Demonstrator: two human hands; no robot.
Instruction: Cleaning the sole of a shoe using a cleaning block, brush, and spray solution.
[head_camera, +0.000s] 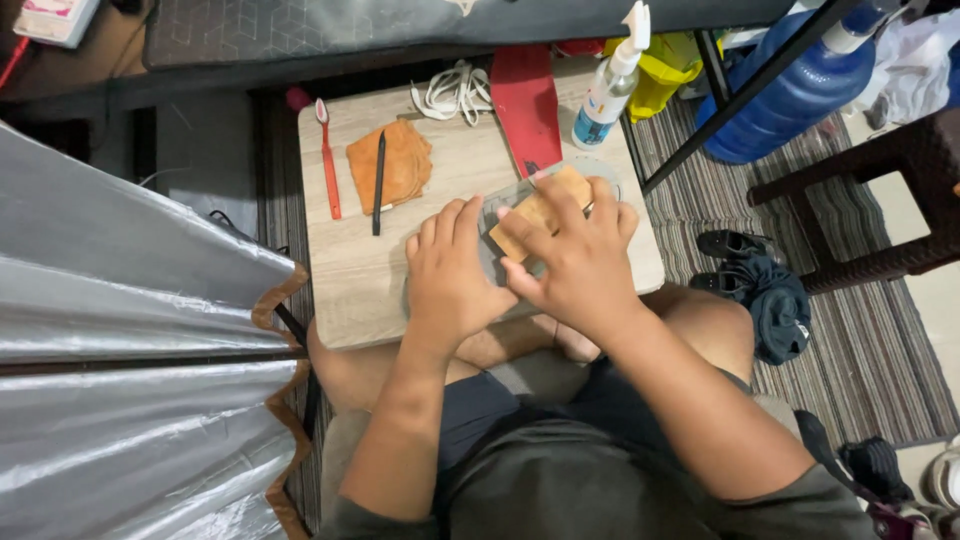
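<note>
1. Fingers (545, 205) of the right hand (580, 265) are pressed flat on a small tan cloth pad (535, 210), pinning it against a clear flat case (505, 205); pressing more than clenching, and I can't tell if the thumb grips an edge.
2. Left hand (450, 280) lies spread on the case's near-left part, fingers released and flat, holding it down, not curled round anything.
3. Landmark is the clear flat case: it sits on the small wooden worktop (360, 270), at the near right end, partly hidden under both hands.
4. Left of the case: an orange cloth (400, 160) with a black pen-like stick (379, 185) lying across it, then a red toothbrush-like tool (328, 160) further left.
5. Behind the case: a red strap (525, 100), a white coiled cable (455, 90), a spray bottle (610, 90) upright just behind-right.
6. Risk, as I judge it: the case lies near the worktop's front edge over the lap, so a hard push could slide it off. Uneven pressure might flex or crack the thin plastic.
7. Risk: a wide arm swing could knock the bottle, standing close by.
</note>
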